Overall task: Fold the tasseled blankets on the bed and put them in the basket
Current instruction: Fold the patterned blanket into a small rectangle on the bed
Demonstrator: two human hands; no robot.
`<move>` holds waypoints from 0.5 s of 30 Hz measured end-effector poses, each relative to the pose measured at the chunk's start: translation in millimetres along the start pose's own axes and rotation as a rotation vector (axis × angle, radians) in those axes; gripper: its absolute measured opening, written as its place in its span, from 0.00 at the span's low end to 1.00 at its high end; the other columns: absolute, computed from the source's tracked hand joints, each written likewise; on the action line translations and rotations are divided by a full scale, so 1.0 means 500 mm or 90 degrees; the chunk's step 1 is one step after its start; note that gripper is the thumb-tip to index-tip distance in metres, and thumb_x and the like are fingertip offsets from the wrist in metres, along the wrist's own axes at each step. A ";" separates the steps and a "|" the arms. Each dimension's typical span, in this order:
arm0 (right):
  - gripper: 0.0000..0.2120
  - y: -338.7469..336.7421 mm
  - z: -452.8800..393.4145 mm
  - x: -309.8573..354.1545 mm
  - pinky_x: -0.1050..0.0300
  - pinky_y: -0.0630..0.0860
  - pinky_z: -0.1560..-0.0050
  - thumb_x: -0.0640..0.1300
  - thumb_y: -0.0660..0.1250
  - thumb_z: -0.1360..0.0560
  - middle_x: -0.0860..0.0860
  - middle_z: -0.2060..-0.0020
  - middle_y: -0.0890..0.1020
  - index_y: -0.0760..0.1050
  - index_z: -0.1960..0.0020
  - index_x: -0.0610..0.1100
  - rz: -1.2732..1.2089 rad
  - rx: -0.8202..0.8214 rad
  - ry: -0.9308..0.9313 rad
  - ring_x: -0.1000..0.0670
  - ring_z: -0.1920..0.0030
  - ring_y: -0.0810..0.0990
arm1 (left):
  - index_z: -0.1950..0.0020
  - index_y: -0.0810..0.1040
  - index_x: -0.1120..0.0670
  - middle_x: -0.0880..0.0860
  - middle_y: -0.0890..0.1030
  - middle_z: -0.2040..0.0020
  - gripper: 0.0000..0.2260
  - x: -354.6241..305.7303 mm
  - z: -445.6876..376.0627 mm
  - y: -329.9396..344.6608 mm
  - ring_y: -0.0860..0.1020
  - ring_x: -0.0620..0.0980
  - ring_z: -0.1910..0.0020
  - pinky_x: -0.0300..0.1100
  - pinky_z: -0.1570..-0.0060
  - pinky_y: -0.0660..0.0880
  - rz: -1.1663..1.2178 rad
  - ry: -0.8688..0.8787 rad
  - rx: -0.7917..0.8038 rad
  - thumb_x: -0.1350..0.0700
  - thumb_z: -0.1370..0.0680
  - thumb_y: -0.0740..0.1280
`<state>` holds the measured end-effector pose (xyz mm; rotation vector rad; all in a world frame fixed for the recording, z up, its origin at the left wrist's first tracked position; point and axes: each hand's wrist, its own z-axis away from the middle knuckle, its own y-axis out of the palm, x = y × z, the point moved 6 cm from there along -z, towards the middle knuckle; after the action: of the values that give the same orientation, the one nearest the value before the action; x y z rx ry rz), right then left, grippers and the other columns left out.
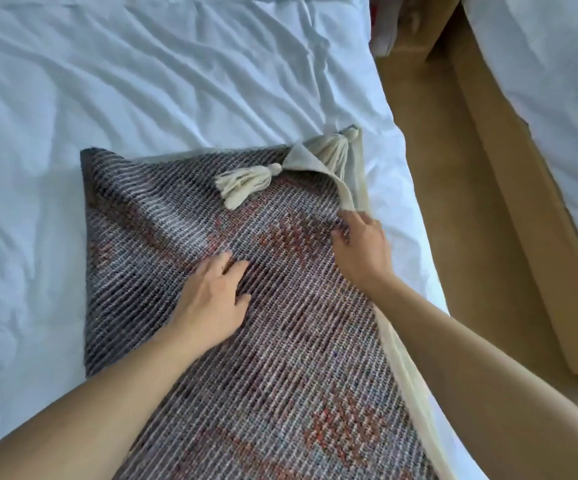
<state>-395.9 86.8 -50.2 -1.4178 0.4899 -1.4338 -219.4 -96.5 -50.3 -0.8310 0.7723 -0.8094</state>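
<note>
A wrinkled white bed sheet point(114, 84) fills the left and far part of the scene. On it, from the middle toward the near edge, lies a woven blanket of grey, white and rust-red yarn with a cream backing point(280, 358), spread flat with its far left corner pointing away. The left hand point(211, 299) rests palm down on the weave near the blanket's middle, its fingers point(227, 263) released and slightly curled, pressing on the cloth without gripping it. Just beyond, toward the far right corner, a cream yarn tassel point(242, 185) lies on top of the weave, attached to a turned-over cream corner; a second cream tassel point(337, 150) sits close behind it at the blanket's far right tip. The right hand point(363, 251) lies at the blanket's right edge (where the cream backing folds up), its fingers point(341, 237) bent down onto the weave; whether they pinch the edge cannot be told. Right of the bed runs a tan floor strip point(436, 140), then a tan wooden bed frame point(529, 216) carrying another white bedding surface point(550, 81) at the far right.
</note>
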 end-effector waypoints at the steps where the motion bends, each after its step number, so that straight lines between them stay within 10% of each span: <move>1: 0.20 -0.013 -0.047 -0.002 0.47 0.71 0.34 0.44 0.62 0.19 0.43 0.32 0.77 0.73 0.28 0.46 -0.022 -0.046 0.013 0.40 0.32 0.73 | 0.21 0.63 0.48 0.53 0.60 0.20 0.27 -0.001 -0.030 -0.004 0.60 0.55 0.23 0.52 0.26 0.63 0.003 -0.003 -0.008 0.46 0.20 0.64; 4: 0.21 -0.045 -0.172 -0.020 0.46 0.71 0.37 0.41 0.60 0.21 0.41 0.34 0.77 0.74 0.29 0.44 -0.019 -0.109 0.061 0.37 0.34 0.74 | 0.23 0.65 0.49 0.53 0.66 0.23 0.25 -0.010 -0.104 -0.014 0.64 0.54 0.26 0.52 0.29 0.68 0.007 0.008 -0.028 0.46 0.20 0.64; 10: 0.31 -0.043 -0.329 0.010 0.49 0.73 0.52 0.43 0.59 0.24 0.41 0.49 0.77 0.63 0.22 0.58 0.126 0.090 -0.005 0.35 0.45 0.78 | 0.24 0.68 0.49 0.52 0.68 0.25 0.25 -0.051 -0.185 -0.049 0.66 0.54 0.28 0.51 0.30 0.68 -0.015 0.044 -0.067 0.45 0.20 0.64; 15: 0.39 -0.071 -0.412 -0.058 0.50 0.75 0.62 0.38 0.61 0.24 0.45 0.58 0.77 0.51 0.18 0.56 -0.427 -0.037 0.225 0.46 0.62 0.76 | 0.22 0.64 0.48 0.52 0.62 0.21 0.27 -0.083 -0.216 -0.070 0.61 0.53 0.23 0.51 0.27 0.64 0.004 0.049 -0.075 0.46 0.20 0.66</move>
<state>-602.0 52.3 -81.1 -1.4473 0.2782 -2.2461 -339.2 -111.5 -58.8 -0.9061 0.8968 -0.8001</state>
